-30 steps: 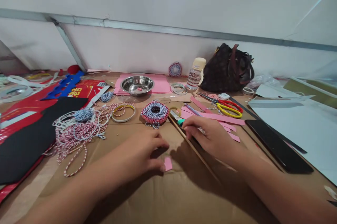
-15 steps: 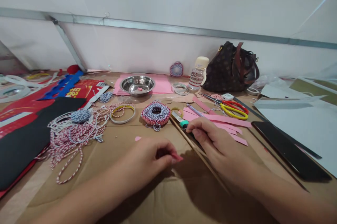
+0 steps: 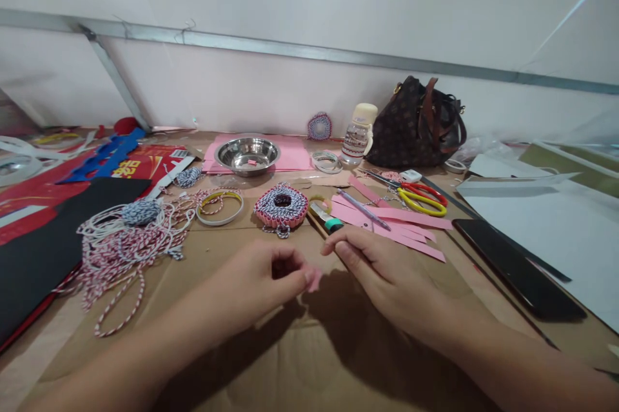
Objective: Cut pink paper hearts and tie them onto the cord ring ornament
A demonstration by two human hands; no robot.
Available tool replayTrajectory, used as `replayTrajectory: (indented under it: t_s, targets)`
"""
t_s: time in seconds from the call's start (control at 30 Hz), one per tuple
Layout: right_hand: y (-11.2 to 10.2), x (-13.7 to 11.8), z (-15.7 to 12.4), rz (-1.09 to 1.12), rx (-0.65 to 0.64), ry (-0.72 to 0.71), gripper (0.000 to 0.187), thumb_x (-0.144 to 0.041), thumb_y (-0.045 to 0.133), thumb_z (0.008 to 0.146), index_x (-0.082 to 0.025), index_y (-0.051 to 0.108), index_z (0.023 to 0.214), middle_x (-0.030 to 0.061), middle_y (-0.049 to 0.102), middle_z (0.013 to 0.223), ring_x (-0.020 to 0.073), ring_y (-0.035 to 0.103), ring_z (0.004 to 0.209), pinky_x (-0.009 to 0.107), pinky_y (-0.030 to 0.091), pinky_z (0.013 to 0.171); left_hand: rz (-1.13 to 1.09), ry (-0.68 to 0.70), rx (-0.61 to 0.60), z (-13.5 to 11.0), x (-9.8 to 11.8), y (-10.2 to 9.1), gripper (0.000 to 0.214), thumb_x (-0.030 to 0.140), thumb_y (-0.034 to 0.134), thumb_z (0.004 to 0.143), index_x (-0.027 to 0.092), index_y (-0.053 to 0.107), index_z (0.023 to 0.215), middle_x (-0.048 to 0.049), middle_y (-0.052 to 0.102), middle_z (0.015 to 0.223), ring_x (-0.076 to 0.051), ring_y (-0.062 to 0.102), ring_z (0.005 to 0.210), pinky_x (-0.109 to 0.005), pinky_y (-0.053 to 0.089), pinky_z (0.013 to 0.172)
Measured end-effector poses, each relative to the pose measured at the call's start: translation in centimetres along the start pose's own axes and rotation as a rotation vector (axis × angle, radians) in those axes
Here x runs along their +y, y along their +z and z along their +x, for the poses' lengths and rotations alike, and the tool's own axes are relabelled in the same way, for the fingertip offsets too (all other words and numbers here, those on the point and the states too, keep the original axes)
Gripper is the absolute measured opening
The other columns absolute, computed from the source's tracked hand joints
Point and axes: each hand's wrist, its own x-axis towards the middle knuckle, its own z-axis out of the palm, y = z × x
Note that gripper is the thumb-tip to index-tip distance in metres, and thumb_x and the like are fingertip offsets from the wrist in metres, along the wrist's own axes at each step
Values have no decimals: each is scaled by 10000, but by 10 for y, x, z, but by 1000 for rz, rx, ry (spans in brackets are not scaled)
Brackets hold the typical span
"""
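Observation:
My left hand [image 3: 275, 273] pinches a small folded piece of pink paper [image 3: 314, 279] between thumb and fingertips, just above the cardboard. Opposite it, a short gap away, my right hand [image 3: 370, 264] has its fingers curled together; whether anything is in them is hidden. Right by its fingertips lies a cutter knife [image 3: 333, 224] with a teal part, beside a thin wooden stick [image 3: 316, 225] that runs out of sight under the hand. Beyond my hands sits a woven blue, white and pink ring-shaped piece [image 3: 281, 207] with a dark hole in its middle.
Pink paper strips [image 3: 411, 217], a pen [image 3: 365, 209], scissors [image 3: 423, 199] and a phone [image 3: 517, 270] lie to the right. Tangled cord [image 3: 120, 251] and a tape roll [image 3: 220, 207] are left. Behind stand a metal bowl [image 3: 247, 157], a bottle [image 3: 358, 135] and a handbag [image 3: 416, 125].
My right hand has moved a little left and down, now covering most of the wooden stick. My left hand has shifted slightly left, still pinching the pink paper. The view has shifted slightly.

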Motion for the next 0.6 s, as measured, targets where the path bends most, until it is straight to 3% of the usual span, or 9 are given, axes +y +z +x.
replayTrajectory:
  t_s: [0.17, 0.3, 0.47, 0.6]
  targets:
    - [-3, 1, 0, -146, -62, -28, 218, -199, 520, 966, -275, 679, 1093, 19, 716, 1016, 178, 641, 855, 280, 460, 701, 398, 28, -8, -1, -9, -6, 287, 452, 549, 861, 219, 686, 764, -11, 684, 720, -189, 585, 660, -300, 349, 582]
    - [-1, -6, -1, -219, -118, -139, 217, -78, 545, 918, -214, 712, 946, 17, 696, 913, 161, 609, 847, 267, 431, 711, 431, 35, 61, -4, -7, -14, 228, 434, 576, 848, 219, 649, 870, -7, 680, 790, -198, 592, 710, -297, 359, 602]
    - [7, -4, 2, -380, -156, -357, 258, -14, 526, 917, -177, 725, 918, 34, 609, 818, 185, 487, 808, 300, 357, 701, 448, 4, 76, -1, -8, -13, 178, 394, 604, 834, 222, 608, 788, 10, 639, 733, -186, 552, 668, -292, 324, 567]
    - [11, -1, 4, -421, -139, -510, 208, -21, 522, 930, -124, 693, 871, 33, 554, 749, 177, 417, 736, 306, 334, 695, 444, 65, 86, 5, -19, -5, 206, 425, 627, 835, 231, 628, 764, 13, 634, 705, -183, 537, 645, -299, 304, 557]
